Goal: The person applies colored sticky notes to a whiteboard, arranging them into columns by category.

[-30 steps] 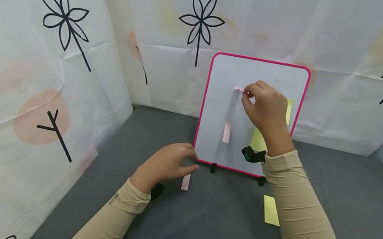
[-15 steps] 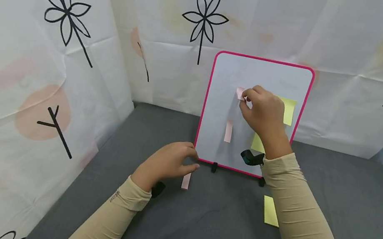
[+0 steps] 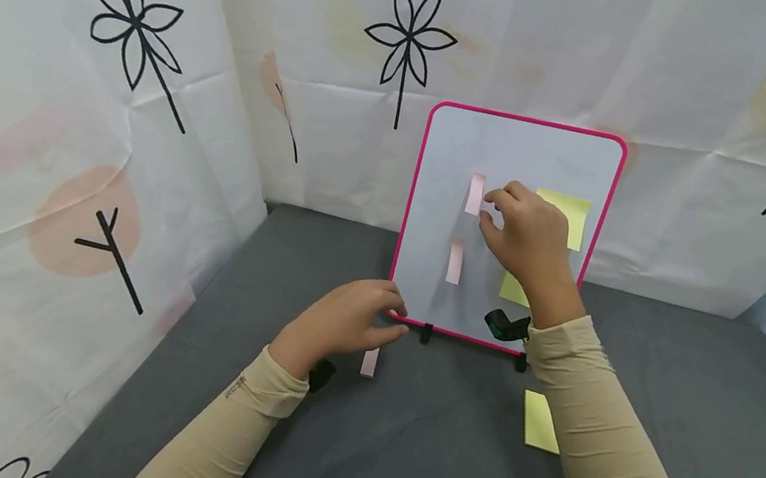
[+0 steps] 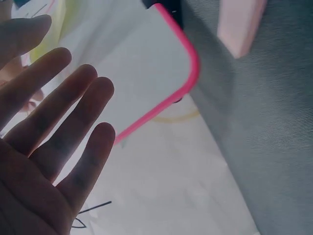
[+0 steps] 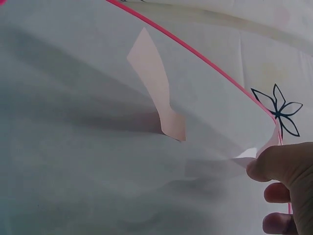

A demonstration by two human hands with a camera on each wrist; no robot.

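A whiteboard with a pink frame stands upright at the back of the table. Two narrow pink sticky strips hang on it, an upper strip and a lower strip. My right hand is right beside the upper strip, thumb and forefinger parted in the head view. In the right wrist view the lower strip curls away from the board, and the thumb overlaps the upper strip. My left hand, fingers spread in the left wrist view, is at the board's lower left corner and grips nothing.
Yellow sticky notes are on the board's right side, one upper and one lower, partly behind the right hand. A pink strip pad lies below the left hand. A yellow note pad lies beside the right forearm. Black feet support the board.
The pink strip pinched in my right hand was lowered against the board and let go; it hangs flat above the other strip. My left hand has shifted slightly up and right.
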